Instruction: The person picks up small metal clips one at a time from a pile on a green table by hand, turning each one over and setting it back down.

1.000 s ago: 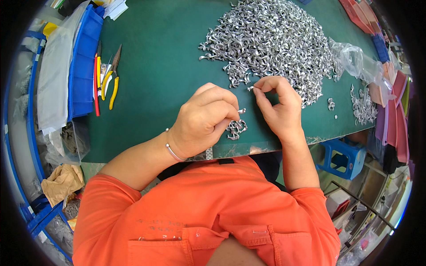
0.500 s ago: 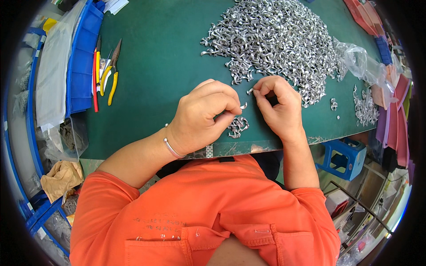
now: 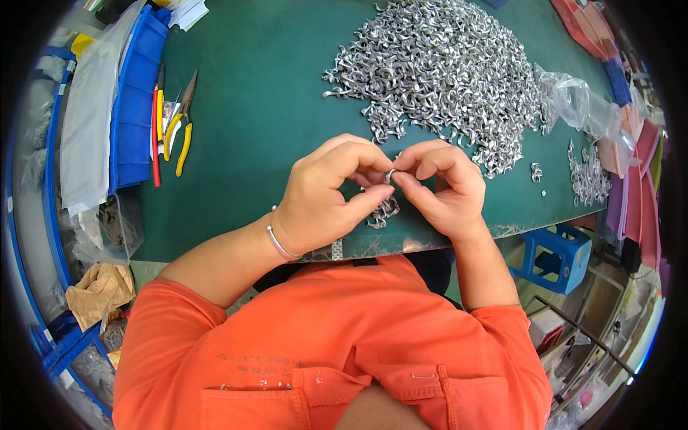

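Note:
My left hand (image 3: 333,193) and my right hand (image 3: 444,190) meet fingertip to fingertip over the near edge of the green table (image 3: 265,136). Between them they pinch one small silver metal piece (image 3: 390,175). A little heap of the same pieces (image 3: 383,210) lies on the mat just under my fingers. A large pile of silver metal pieces (image 3: 444,79) spreads across the table beyond my hands. A thin silver bangle (image 3: 278,244) circles my left wrist.
Pliers and cutters with yellow and red handles (image 3: 172,125) lie at the left, beside a blue bin (image 3: 132,107). A clear plastic bag (image 3: 573,100) and another small heap of metal pieces (image 3: 589,175) sit at the right. A blue stool (image 3: 555,254) stands below the table edge.
My right hand has drawn back from the big pile toward my left hand. Both hands now close together on one small piece, slightly nearer to me.

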The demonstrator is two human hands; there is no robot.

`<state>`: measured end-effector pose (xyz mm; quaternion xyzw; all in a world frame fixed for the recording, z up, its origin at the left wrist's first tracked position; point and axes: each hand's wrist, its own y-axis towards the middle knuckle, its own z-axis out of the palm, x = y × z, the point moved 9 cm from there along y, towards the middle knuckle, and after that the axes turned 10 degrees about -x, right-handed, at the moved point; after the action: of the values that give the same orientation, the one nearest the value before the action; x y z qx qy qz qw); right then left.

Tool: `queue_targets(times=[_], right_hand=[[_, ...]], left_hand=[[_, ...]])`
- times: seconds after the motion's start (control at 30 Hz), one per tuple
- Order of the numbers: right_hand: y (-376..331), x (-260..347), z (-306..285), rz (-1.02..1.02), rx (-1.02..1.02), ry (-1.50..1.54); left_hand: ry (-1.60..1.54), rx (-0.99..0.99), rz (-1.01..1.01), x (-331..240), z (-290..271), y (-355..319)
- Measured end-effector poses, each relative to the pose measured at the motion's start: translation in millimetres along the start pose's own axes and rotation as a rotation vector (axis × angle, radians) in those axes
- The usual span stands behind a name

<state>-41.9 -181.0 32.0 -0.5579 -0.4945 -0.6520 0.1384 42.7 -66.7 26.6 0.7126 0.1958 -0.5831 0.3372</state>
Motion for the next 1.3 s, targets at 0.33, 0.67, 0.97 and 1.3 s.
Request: queue_targets(times=[0.33,0.67,0.97,1.3], right_hand=[[-1,2,0,0.002,-0.052,0.023],[-5,-2,-1,0.036,-0.030,-0.017],[-3,3,-2,0.005,-0.027,-0.039],[5,-16,-20,0.014,-0.021,-0.515]], left_hand=[[-0.496,0.033,-0.443,37,5,-2],[-0.447,0.011,-0.396,35,4,-3],[-0.305,0.034,-0.287,28,1,0],[0.187,0.246,-0.020,12,13,-2]])
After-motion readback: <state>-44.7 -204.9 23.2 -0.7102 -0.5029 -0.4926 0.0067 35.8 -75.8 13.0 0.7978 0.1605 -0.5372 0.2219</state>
